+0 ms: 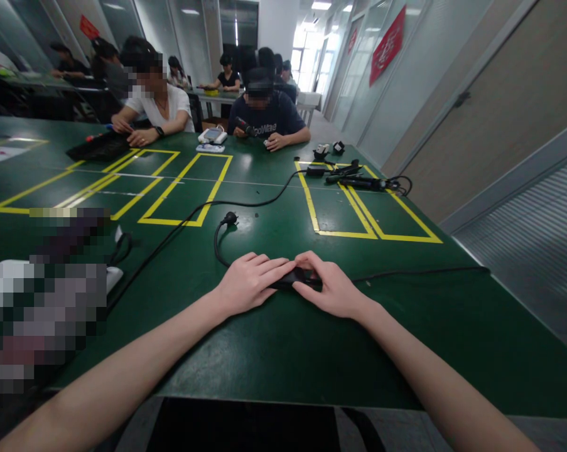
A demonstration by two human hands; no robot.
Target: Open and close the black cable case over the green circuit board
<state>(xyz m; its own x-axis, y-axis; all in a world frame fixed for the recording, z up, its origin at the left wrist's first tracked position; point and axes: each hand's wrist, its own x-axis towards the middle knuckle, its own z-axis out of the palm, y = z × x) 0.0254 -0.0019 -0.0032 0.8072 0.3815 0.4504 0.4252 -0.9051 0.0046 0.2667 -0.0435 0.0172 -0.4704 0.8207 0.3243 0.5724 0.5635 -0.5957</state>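
A black power adapter [287, 280] lies on the green table in front of me, mostly covered by my hands. My left hand [251, 281] is closed over its left end, fingers laid across the top. At its right end my right hand [328, 285] grips with the thumb in front and the fingers curled behind. The fingertips of both hands meet near the middle. From under my left hand a short cord curves up to a black plug [230, 218]. A thin black cable [419, 272] runs from my right hand toward the table's right edge.
Yellow tape rectangles [346, 235] mark the table [283, 358]. A long black cord [217, 203] crosses it to a small black box [316, 171]. Dark tools and cables [363, 182] lie at the back right. Two co-workers [271, 113] [163, 103] sit opposite.
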